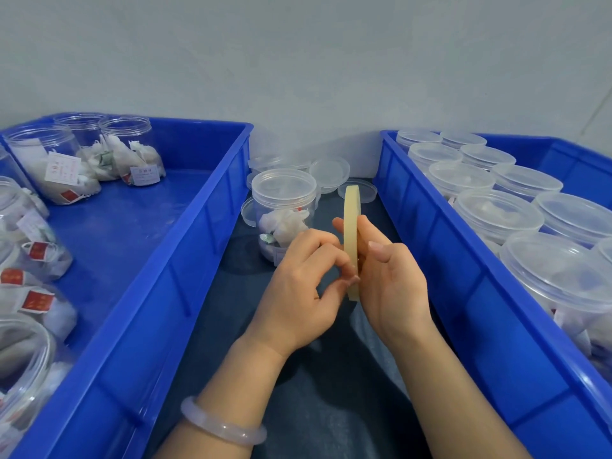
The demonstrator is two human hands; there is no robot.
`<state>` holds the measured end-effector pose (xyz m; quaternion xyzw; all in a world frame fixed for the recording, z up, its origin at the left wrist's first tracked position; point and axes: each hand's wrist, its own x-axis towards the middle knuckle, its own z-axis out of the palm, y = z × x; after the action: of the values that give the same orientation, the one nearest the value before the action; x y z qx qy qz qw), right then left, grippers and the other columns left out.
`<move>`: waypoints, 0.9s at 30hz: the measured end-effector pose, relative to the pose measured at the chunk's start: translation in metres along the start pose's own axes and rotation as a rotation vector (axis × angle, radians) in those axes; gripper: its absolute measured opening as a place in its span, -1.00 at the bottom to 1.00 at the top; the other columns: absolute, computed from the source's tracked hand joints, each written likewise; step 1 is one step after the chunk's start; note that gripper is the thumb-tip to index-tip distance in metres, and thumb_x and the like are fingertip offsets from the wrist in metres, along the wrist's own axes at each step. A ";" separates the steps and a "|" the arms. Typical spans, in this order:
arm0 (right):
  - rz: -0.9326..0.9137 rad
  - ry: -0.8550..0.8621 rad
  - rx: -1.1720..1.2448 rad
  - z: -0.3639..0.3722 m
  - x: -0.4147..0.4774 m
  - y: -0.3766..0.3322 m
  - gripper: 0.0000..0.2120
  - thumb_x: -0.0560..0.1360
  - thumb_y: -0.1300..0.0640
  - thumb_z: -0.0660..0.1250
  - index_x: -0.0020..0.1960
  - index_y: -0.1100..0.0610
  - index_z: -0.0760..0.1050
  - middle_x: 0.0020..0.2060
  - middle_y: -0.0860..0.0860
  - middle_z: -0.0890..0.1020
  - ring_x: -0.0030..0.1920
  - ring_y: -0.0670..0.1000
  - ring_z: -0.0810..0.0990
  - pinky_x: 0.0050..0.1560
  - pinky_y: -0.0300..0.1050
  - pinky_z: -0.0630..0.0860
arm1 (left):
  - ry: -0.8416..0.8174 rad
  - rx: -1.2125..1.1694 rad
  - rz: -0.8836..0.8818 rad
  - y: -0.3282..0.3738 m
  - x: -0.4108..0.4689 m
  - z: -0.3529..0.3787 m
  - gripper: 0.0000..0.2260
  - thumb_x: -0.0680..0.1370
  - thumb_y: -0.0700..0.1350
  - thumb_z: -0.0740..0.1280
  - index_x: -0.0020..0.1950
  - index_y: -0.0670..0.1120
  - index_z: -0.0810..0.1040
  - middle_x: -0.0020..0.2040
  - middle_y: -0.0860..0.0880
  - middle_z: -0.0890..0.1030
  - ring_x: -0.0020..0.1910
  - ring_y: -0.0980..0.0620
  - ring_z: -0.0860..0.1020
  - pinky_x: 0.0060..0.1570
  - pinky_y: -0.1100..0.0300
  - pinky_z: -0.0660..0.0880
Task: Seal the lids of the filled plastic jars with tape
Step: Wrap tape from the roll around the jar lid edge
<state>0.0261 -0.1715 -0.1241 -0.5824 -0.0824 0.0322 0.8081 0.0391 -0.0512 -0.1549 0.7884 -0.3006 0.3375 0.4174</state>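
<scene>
Along the left stands a blue plastic bin [212,226] holding open jars [43,160] with no lids. They are packed with white sachets whose paper tags are red or white, and the printing on them is too small to read.

Between the two bins runs a dark blue surface [314,409]. On it, toward the wall, a filled clear jar [283,200] stands upright with its lid on. Loose clear lids [331,172] lie around and behind it. The label low on this jar is hidden behind the left hand.

The left hand [298,286] wears a pale bracelet [222,425] at the wrist. Its fingers are curled and its thumb and fingertips pinch at the lower rim of the tape roll [352,210]. The cream roll is held above the surface, just in front of the jar. It stands on edge and edge-on to the viewer, with its long line running up and down and its hole facing left and right. The right hand [390,283] grips it from the right, fingers wrapped round the ring and one fingertip showing on its far left side.

To the right, a second blue bin [463,293] is crowded with lidded jars [496,213] in rows.
</scene>
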 end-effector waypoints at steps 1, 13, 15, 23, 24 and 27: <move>0.005 0.011 0.023 0.000 0.000 -0.001 -0.48 0.56 0.17 -0.04 0.52 0.14 0.13 0.40 0.08 0.39 0.38 -0.01 0.38 0.25 -0.18 0.39 | 0.013 0.009 0.015 -0.001 -0.001 0.000 -0.95 0.42 -0.28 0.42 -0.15 -0.24 0.60 -0.11 -0.11 0.52 -0.09 0.02 0.50 0.00 0.24 0.46; -0.013 -0.161 -0.336 -0.020 0.010 0.007 -0.18 0.23 0.29 0.18 0.49 0.01 0.20 0.06 0.01 0.58 -0.06 -0.15 0.52 -0.07 -0.29 0.46 | 0.164 0.076 0.093 -0.009 0.000 -0.005 -0.88 0.40 -0.27 0.48 -0.08 -0.23 0.69 -0.11 -0.13 0.66 -0.13 0.07 0.59 -0.02 0.29 0.54; -0.060 -0.177 -0.598 -0.021 0.010 0.013 -0.12 0.37 0.35 0.32 0.52 -0.12 -0.01 0.38 -0.08 0.36 0.29 -0.16 0.42 0.18 -0.31 0.41 | 0.182 0.088 0.065 -0.012 0.000 -0.007 -0.88 0.39 -0.27 0.48 -0.08 -0.22 0.69 -0.12 -0.13 0.66 -0.15 0.11 0.58 -0.05 0.32 0.54; -0.130 -0.139 -0.869 -0.025 0.010 0.016 -0.24 0.50 0.13 0.38 0.54 0.06 0.01 0.13 -0.54 0.15 0.07 -0.69 0.17 0.02 -0.69 0.17 | 0.156 0.064 -0.002 -0.018 0.001 -0.015 -0.90 0.42 -0.27 0.45 -0.08 -0.23 0.68 -0.13 0.00 0.66 -0.14 0.16 0.59 -0.07 0.41 0.51; -0.131 -0.131 -0.893 -0.026 0.010 0.016 -0.24 0.50 0.12 0.38 0.54 0.09 0.03 0.11 -0.53 0.16 0.00 -0.72 0.17 -0.02 -0.71 0.16 | 0.150 0.052 -0.021 -0.019 0.001 -0.015 -0.90 0.42 -0.28 0.44 -0.08 -0.23 0.68 -0.14 0.01 0.66 -0.15 0.16 0.59 -0.07 0.41 0.51; -0.136 -0.117 -0.931 -0.026 0.010 0.016 -0.26 0.50 0.13 0.38 0.54 0.09 0.04 0.13 -0.48 0.16 -0.04 -0.73 0.16 -0.04 -0.72 0.14 | 0.149 0.043 -0.061 -0.021 0.000 -0.016 -0.91 0.42 -0.27 0.43 -0.10 -0.23 0.68 -0.15 0.01 0.68 -0.15 0.15 0.61 -0.08 0.39 0.52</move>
<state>0.0406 -0.1895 -0.1461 -0.8733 -0.1712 -0.0283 0.4552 0.0503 -0.0280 -0.1578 0.7786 -0.2374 0.3885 0.4318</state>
